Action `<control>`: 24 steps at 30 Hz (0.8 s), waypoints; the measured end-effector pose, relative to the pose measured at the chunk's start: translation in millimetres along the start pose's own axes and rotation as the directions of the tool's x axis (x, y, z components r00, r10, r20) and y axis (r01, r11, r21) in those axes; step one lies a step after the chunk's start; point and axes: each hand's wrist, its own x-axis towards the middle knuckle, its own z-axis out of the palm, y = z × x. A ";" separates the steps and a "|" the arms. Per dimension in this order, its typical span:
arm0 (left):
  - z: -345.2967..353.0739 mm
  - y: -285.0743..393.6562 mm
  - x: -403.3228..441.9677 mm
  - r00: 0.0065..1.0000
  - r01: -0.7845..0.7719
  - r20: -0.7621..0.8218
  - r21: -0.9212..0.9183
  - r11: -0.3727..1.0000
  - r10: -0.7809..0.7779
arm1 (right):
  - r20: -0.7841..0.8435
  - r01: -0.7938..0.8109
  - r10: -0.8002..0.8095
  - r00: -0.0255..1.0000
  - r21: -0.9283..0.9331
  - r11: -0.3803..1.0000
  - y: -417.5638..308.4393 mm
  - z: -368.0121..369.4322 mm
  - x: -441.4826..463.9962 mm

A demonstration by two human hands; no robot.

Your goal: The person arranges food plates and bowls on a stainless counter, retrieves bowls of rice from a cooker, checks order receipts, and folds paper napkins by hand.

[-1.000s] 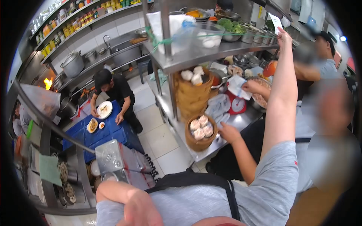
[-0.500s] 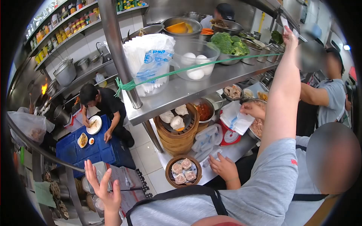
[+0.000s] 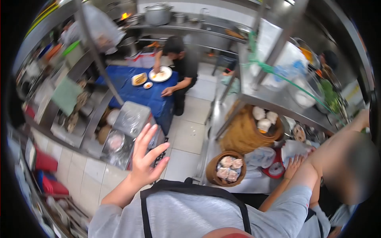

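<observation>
My left hand (image 3: 147,158) is raised in front of my chest with its fingers spread and nothing in it. Behind it stand clear-lidded containers (image 3: 135,119). My right arm reaches out to the far right, and its hand is cut off or blurred at the edge of the view, so its fingers cannot be made out. Left of that arm, a small bamboo steamer (image 3: 210,174) holds several dumplings (image 3: 229,168). Beside it a taller steamer stack (image 3: 238,139) has white buns (image 3: 259,113) on top. A co-worker's hand (image 3: 293,166) rests by a white bag near the red scale (image 3: 274,169).
A person in black (image 3: 185,67) crouches at a blue table (image 3: 127,85) with a white plate (image 3: 166,74) on it. A metal shelf (image 3: 285,109) with a green string crosses the right side. Another co-worker stands close on the right. A flame (image 3: 125,16) burns at the back.
The view has swung left. My left hand has come up and opened out since a second ago. My right arm has lowered toward the right edge, and the paper slip no longer shows.
</observation>
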 end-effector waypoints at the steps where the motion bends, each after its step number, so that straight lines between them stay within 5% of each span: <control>1: -12.9 0.5 -10.7 1.000 0.012 -0.015 0.007 1.000 -0.012 | -0.021 0.014 -0.010 1.000 0.189 0.982 -105.3 9.8 -6.1; 5: -77.4 7.0 -73.9 0.988 0.092 -0.128 0.048 0.995 -0.085 | 0.059 0.019 -0.059 0.996 0.525 0.851 -281.9 17.9 -3.3; 9: -163.4 22.6 -163.1 0.944 0.213 -0.287 0.149 0.966 -0.164 | 0.076 -0.129 0.105 0.992 0.663 0.737 -436.9 -11.1 -15.9; 11: -205.1 34.3 -218.2 0.909 0.307 -0.354 0.210 0.928 -0.221 | -0.094 0.163 -0.136 0.986 0.671 0.723 -505.1 -28.0 -19.5; 12: -227.6 41.2 -245.4 0.892 0.330 -0.394 0.225 0.917 -0.224 | -0.208 0.232 -0.109 0.972 0.779 0.582 -520.4 -23.6 -19.3; 15: -285.7 71.4 -320.8 0.797 0.500 -0.536 0.325 0.803 -0.279 | -0.050 -0.041 0.267 0.962 0.945 0.324 -651.1 -65.1 -45.9; 20: -355.3 121.2 -423.2 0.597 0.728 -0.727 0.314 0.610 -0.338 | 0.122 -0.247 0.290 0.949 0.860 0.447 -865.7 -147.7 -118.9; 22: -371.1 142.3 -454.2 0.488 0.803 -0.774 0.219 0.554 -0.403 | 0.283 -0.276 0.212 0.935 0.959 -0.060 -964.6 -192.7 -106.6; 24: -387.2 159.5 -490.1 0.385 0.849 -0.803 0.115 0.516 -0.455 | 0.534 -0.511 0.006 0.846 0.814 -0.277 -1036.4 -261.2 -114.2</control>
